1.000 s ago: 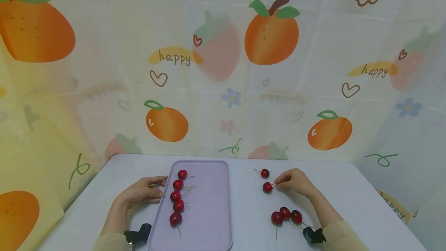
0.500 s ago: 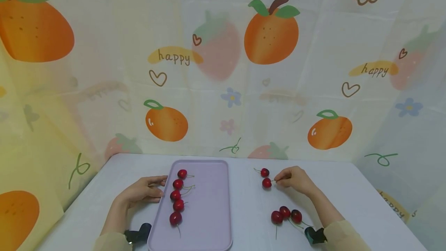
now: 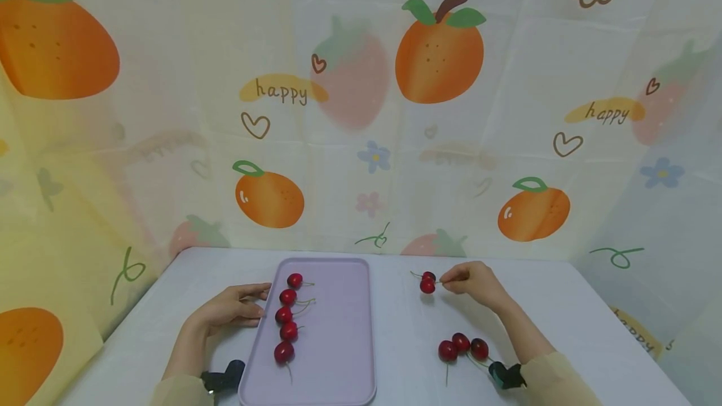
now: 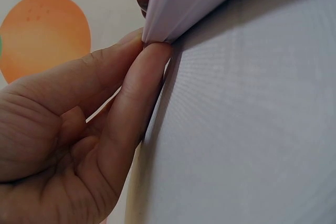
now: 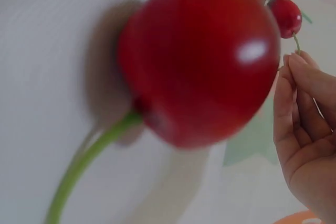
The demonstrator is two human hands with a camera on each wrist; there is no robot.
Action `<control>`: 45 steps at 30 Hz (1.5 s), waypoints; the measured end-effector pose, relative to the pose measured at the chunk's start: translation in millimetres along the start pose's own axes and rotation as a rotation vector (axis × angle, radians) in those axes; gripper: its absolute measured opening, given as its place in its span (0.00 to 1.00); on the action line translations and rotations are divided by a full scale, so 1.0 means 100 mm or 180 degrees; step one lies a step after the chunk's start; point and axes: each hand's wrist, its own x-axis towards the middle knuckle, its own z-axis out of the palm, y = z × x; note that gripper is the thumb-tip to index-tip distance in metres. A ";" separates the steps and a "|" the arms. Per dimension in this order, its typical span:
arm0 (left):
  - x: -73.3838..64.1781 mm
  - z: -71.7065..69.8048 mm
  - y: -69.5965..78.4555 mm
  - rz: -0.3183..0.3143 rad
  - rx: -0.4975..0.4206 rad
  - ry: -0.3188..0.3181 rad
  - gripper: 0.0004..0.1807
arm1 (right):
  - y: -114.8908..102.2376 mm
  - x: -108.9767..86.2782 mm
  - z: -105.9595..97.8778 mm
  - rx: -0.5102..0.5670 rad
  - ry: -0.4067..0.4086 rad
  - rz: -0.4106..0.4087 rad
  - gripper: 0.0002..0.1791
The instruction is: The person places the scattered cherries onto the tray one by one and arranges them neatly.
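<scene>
My right hand [image 3: 474, 282] pinches a red cherry [image 3: 427, 286] by its stem. In the right wrist view the held cherry [image 5: 285, 18] is seen at the fingertips, apart from a big blurred cherry [image 5: 202, 64] close to the camera. In the head view, another cherry [image 3: 430, 275] is partly hidden behind the held one. At the left edge of a lilac tray [image 3: 338, 343], my left hand [image 3: 228, 307] grips the rim between thumb and fingers, as the left wrist view shows. A column of several cherries [image 3: 288, 331] with stems lies along the tray's left side.
Three cherries [image 3: 460, 343] sit grouped on the white table [image 3: 400, 356], close to the dark band [image 3: 506, 374] at my right wrist. A fruit-printed curtain [image 3: 361, 205] hangs behind the table's back edge.
My right hand has moved away from me and slightly left with the pinched cherry, which now overlaps the cherry behind it. The left hand and tray stay in place.
</scene>
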 end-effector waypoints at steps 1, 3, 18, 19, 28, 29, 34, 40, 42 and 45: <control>0.00 0.00 0.00 0.0002 -0.0006 -0.0006 0.40 | -0.01 0.01 0.01 -0.0017 0.0008 -0.0019 0.10; 0.01 0.00 0.00 0.0004 -0.0019 -0.0012 0.40 | -0.04 0.03 0.02 -0.0024 0.0019 -0.0035 0.10; 0.01 -0.03 -0.02 -0.0004 0.0015 -0.0028 0.40 | -0.37 0.18 0.17 0.0158 -0.0093 -0.0164 0.09; 0.00 -0.03 -0.02 0.0003 0.0012 -0.0028 0.40 | -0.40 0.20 0.19 0.0159 -0.0086 -0.0162 0.09; 0.00 -0.05 -0.01 0.0079 -0.0009 -0.0117 0.40 | -0.61 0.33 0.37 0.0211 -0.0004 -0.0251 0.07; 0.00 -0.05 -0.02 0.0079 -0.0016 -0.0120 0.40 | -0.63 0.34 0.39 0.0207 0.0015 -0.0260 0.07; 0.02 -0.04 -0.01 0.0061 -0.0011 -0.0090 0.40 | -0.71 0.40 0.51 0.0259 0.0087 -0.0340 0.06; 0.01 -0.03 0.00 0.0048 -0.0007 -0.0088 0.40 | -0.77 0.45 0.65 0.0340 0.0102 -0.0312 0.07; 0.01 -0.03 0.01 0.0049 -0.0006 -0.0088 0.40 | -0.79 0.47 0.69 0.0374 0.0115 -0.0261 0.07; 0.00 -0.02 0.01 0.0066 0.0001 -0.0097 0.39 | -0.82 0.50 0.77 0.0448 0.0151 -0.0207 0.07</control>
